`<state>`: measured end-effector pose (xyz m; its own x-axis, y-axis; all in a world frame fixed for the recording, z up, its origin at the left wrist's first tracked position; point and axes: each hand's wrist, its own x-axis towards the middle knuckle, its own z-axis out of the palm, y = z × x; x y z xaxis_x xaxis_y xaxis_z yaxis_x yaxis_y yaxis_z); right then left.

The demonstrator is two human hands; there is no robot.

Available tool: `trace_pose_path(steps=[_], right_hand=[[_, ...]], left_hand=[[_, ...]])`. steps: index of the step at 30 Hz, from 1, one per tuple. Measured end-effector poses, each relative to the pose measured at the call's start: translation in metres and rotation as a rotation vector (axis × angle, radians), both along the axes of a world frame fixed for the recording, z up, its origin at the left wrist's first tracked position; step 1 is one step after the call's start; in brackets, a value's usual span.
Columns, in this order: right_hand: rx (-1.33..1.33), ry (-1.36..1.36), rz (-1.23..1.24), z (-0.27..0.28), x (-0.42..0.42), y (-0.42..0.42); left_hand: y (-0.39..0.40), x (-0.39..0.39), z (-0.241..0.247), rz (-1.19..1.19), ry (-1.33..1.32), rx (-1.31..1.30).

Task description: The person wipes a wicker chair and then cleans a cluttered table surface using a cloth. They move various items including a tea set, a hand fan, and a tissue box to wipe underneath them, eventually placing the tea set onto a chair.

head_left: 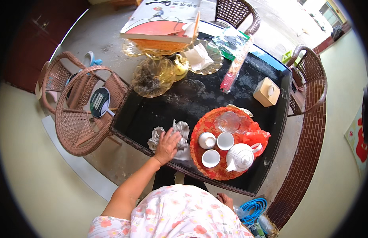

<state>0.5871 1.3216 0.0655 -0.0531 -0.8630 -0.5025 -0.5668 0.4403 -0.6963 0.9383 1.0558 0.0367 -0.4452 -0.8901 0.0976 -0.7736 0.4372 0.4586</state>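
Note:
My left hand (167, 147) lies over a crumpled grey cloth (182, 131) near the front edge of the black table (172, 108). Its fingers are stretched out and slightly apart on the fabric. Low at my right side, below the table edge, is my right hand (225, 200); its fingers look bent and part of it is hidden by my floral shirt. Right of the cloth sits a round red patterned tray (199, 162). It carries a white teapot (242, 157), white cups (210, 158), clear glassware (230, 121) and a red plastic bag (255, 135).
A tissue box (266, 92) stands at the right. Toward the back are amber glass dishes (154, 78), a book (163, 22) and clear plastic packaging (234, 65). Wicker chairs (79, 131) flank the table, one holding a hand fan (100, 102). A coiled blue hose (253, 209) lies on the floor.

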Motion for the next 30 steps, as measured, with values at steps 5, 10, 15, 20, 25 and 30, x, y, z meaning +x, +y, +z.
trace_pose_path(steps=[5, 10, 15, 20, 25, 30], right_hand=[[-0.090, 0.114, 0.137, -0.029, -0.007, 0.018], [0.119, 0.006, 0.139, -0.004, -0.023, 0.008], [0.143, -0.072, 0.063, 0.034, 0.008, -0.017], [-0.293, -0.178, 0.179, 0.063, 0.106, -0.105], [-0.739, 0.281, 0.645, 0.035, 0.247, -0.258], [-0.759, 0.357, 0.739, -0.012, 0.326, -0.361]], left_hand=[[-0.001, 0.062, -0.006, 0.138, 0.009, -0.075], [-0.071, 0.123, -0.016, 0.702, -0.158, -0.110], [-0.080, 0.082, -0.022, 0.767, -0.231, -0.124], [-0.020, 0.022, -0.004, 0.536, 0.004, -0.043], [-0.019, 0.077, -0.007, 0.377, 0.414, 0.022], [0.015, 0.224, 0.029, 0.654, 0.098, -0.098]])
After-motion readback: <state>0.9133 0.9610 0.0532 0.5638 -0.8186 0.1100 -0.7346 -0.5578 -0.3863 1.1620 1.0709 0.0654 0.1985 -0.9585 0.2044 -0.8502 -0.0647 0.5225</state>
